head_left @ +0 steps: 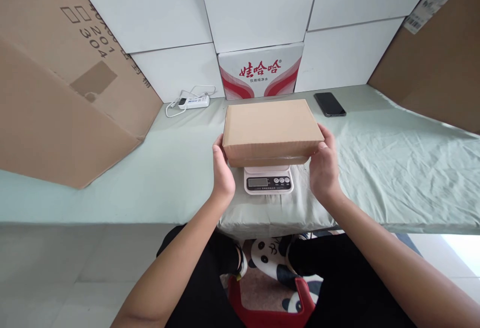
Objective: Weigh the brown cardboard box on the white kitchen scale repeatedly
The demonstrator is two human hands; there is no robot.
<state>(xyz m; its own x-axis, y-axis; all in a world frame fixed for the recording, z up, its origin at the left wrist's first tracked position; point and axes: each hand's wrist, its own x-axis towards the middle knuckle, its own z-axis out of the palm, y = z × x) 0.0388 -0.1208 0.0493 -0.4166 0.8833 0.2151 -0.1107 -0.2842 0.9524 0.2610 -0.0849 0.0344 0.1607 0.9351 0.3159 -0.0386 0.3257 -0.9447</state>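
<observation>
A closed brown cardboard box (272, 123) is held level between my two hands, over a white digital kitchen scale (269, 183). The box hides the scale's platform, so I cannot tell whether the two touch. My left hand (222, 170) grips the box's left side near the front corner, thumb up along the edge. Around the right front corner my right hand (325, 165) is wrapped, fingers along the side and thumb at the front. On the scale's front, the small display and several round buttons show; no reading can be made out.
A black phone (329, 104) lies at the back right of the green cloth (180, 168). At the back left is a white power strip (194, 101) with its cable. Large cardboard panels (63, 93) flank both sides; a white-and-red carton (261, 72) stands behind.
</observation>
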